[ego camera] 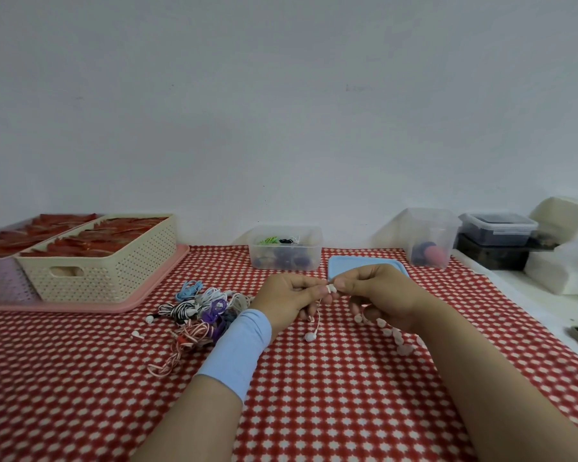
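Two forearms rise from the bottom edge, the left wearing a pale blue sleeve (237,348). At centre frame, left hand (287,295) and right hand (377,295) pinch a white earbud (331,289) between curled fingertips, its cable (317,320) dangling over the red checked cloth (314,395). Tangled earphones (197,311) lie centre left.

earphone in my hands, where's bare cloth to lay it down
Lay the earphone on bare tablecloth between your forearms, or near-left below the earphone pile. Crowded: that pile, and the back edge with clear tub and blue lid.
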`<state>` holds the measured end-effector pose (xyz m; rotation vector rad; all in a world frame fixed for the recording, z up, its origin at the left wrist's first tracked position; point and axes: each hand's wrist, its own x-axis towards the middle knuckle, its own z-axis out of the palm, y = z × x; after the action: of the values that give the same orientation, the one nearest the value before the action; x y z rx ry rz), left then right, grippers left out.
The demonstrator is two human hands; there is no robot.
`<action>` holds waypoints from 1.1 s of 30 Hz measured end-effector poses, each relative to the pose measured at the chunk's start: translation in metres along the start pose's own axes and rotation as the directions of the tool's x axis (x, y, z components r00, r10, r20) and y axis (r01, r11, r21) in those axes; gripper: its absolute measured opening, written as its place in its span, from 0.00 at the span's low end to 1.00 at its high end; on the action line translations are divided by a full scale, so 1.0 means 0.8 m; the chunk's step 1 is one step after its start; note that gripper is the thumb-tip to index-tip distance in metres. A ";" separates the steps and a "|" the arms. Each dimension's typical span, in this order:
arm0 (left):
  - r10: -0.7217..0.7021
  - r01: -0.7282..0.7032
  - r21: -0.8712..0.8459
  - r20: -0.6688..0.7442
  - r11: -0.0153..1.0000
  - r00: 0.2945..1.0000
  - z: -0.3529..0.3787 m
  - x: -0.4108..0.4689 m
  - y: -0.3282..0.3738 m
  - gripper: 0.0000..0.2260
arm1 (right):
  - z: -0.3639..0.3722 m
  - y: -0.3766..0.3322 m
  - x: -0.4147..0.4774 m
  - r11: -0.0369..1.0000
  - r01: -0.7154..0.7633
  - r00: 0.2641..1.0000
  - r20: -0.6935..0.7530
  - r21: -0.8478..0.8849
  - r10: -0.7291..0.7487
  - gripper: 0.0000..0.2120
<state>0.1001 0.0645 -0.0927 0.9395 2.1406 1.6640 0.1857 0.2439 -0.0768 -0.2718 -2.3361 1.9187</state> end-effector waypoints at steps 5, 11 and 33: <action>-0.013 0.012 -0.174 -0.004 0.985 1.000 0.007 -0.001 0.000 0.07 | 0.003 0.001 -0.002 0.996 0.052 0.999 -0.017 0.070 -0.051 0.07; -0.010 0.010 -0.156 -0.002 0.988 1.000 0.005 -0.003 0.000 0.07 | 0.009 -0.001 -0.006 0.998 0.039 0.999 -0.025 0.051 -0.037 0.08; -0.048 0.049 0.265 -0.009 0.963 0.999 -0.005 0.005 0.002 0.03 | -0.010 -0.010 -0.012 0.843 0.125 0.979 -0.075 -0.523 -0.192 0.05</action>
<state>0.0953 0.0646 -0.0895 0.9459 2.4100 1.3783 0.1962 0.2479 -0.0671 -0.2200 -2.6464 1.1322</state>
